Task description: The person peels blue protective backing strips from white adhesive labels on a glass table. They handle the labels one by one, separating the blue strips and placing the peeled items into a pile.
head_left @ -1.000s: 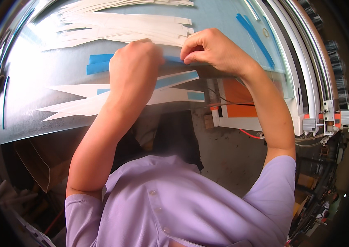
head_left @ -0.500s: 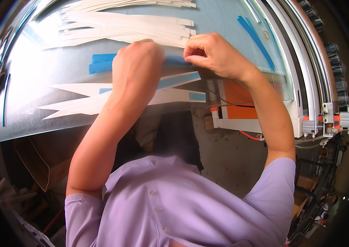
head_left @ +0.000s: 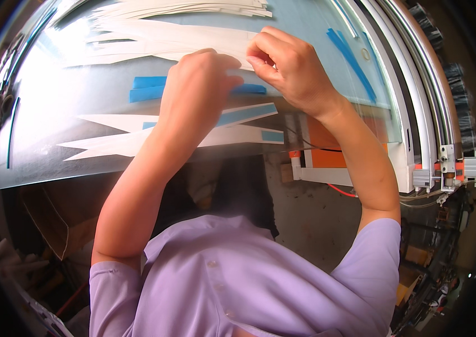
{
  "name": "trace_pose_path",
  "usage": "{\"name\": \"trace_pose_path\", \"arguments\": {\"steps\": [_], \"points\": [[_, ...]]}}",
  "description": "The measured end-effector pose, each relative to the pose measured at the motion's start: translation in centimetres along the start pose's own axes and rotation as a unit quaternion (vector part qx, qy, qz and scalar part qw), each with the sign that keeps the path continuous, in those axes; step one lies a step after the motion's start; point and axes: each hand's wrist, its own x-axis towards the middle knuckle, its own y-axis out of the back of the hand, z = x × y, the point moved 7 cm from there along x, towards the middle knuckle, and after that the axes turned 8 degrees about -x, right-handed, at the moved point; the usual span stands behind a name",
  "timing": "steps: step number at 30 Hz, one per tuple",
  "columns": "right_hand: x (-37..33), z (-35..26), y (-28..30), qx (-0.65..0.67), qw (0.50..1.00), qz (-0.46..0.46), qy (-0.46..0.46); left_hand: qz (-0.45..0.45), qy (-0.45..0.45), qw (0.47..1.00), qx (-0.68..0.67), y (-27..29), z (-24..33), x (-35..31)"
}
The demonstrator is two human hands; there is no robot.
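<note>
My left hand [head_left: 196, 84] hovers over the blue strips [head_left: 148, 94], covering their middle. Its thumb and forefinger stand apart, and nothing shows between them. At the right end of the white strips [head_left: 181, 39], my right hand [head_left: 285, 62] has its fingers curled into a pinch; whether a strip is in it cannot be made out. Nearer to me lie two long white pieces [head_left: 226, 136], overlapping, with notched left ends. Blue bands [head_left: 249, 114] show on them, and my left forearm hides part of both.
More white strips [head_left: 187, 8] are stacked at the far edge of the glossy table [head_left: 30, 171]. Several narrow blue strips [head_left: 353, 67] and a small ring [head_left: 365, 54] lie at the right. Beyond them runs a white metal rail [head_left: 412, 73]. A cardboard box [head_left: 52, 224] stands below at left.
My right hand has moved away from the blue strip's right end, up to the ends of the white strips. The left hand's thumb and forefinger have spread; the blue strips lie on the table.
</note>
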Motion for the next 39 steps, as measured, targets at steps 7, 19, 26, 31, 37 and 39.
{"name": "trace_pose_path", "arguments": {"steps": [7,19,26,31,37,39], "points": [[-2.3,1.6,-1.7,0.091,0.983,-0.158,-0.031,-0.034,-0.031,0.998,0.049,-1.0,-0.5,-0.8],[-1.7,-0.8,-1.2,-0.032,0.998,-0.025,0.054,-0.063,0.009,0.992,0.112,-1.6,-0.2,0.0],[-1.8,-1.7,-0.1,-0.068,0.993,0.064,0.076,-0.059,0.019,0.997,0.039,-0.8,-0.5,0.5],[-1.5,-1.9,0.7,-0.087,0.987,0.120,0.061,-0.015,-0.036,0.999,0.038,-0.2,-0.5,0.7],[-1.8,1.7,-1.9,0.286,0.924,-0.011,-0.254,0.031,-0.044,0.995,0.088,0.7,0.2,0.9],[-1.7,1.8,-2.0,0.313,0.915,-0.004,-0.255,0.049,-0.056,0.994,0.077,0.9,0.4,0.8]]}}
